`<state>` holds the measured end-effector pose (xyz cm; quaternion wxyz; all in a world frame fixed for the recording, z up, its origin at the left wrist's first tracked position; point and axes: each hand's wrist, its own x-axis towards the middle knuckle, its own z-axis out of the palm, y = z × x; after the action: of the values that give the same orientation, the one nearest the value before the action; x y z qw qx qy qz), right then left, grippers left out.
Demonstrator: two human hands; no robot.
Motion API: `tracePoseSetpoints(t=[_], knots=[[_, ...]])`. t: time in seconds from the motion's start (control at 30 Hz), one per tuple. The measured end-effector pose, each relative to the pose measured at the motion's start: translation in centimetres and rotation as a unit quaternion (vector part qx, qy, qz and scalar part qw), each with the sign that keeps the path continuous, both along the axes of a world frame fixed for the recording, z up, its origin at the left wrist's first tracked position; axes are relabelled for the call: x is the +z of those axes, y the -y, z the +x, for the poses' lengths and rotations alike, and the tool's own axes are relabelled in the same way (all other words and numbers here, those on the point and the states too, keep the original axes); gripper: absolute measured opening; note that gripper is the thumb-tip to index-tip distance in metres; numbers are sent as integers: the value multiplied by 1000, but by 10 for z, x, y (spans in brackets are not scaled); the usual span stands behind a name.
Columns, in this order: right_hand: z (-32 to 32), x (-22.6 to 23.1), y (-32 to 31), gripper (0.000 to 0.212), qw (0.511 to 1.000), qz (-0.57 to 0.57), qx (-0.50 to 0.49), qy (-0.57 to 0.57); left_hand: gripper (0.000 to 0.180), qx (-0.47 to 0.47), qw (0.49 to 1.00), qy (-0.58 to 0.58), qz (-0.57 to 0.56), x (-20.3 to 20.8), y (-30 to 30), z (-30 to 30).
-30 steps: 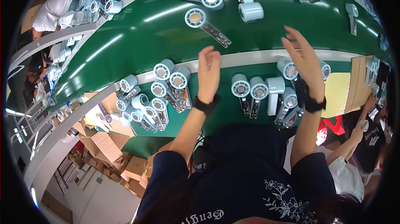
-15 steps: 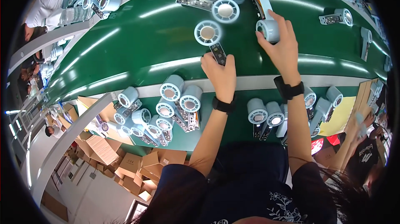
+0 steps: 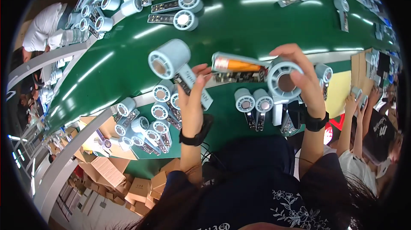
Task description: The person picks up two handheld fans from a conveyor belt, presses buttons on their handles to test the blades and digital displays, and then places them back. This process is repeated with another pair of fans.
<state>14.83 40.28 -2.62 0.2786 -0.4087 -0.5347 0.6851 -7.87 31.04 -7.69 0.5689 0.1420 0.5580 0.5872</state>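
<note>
The left hand's (image 3: 192, 110) grip is clamped on the handle of one pale-blue fan (image 3: 170, 56), the right hand's (image 3: 307, 84) on the round head of an opened fan (image 3: 277, 76). Both are held over the green counter (image 3: 239, 24), near its pale edge strip (image 3: 338, 56); a broad green stretch lies beyond. Upside-down grey lettering marks the first handle. The other's shell holds an orange battery (image 3: 242, 65). Cardboard boxes (image 3: 140, 189) sit lower left, contents unclear.
</note>
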Motion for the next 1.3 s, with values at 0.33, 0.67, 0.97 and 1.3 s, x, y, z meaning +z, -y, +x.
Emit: tracePoseSetpoints(t=[0.33,0.67,0.97,1.3], knots=[[24,51,92,40,981,-64,171,69,48,-422,903,79,-11,78,91,1],[32,-2,199,34,989,22,-144,31,55,-395,916,8,-70,53,168,42],[11,41,231,30,971,-122,-96,-182,47,-291,953,-70,42,102,180,77],[39,62,235,24,947,-150,-79,-272,39,-132,989,-9,67,133,200,77]])
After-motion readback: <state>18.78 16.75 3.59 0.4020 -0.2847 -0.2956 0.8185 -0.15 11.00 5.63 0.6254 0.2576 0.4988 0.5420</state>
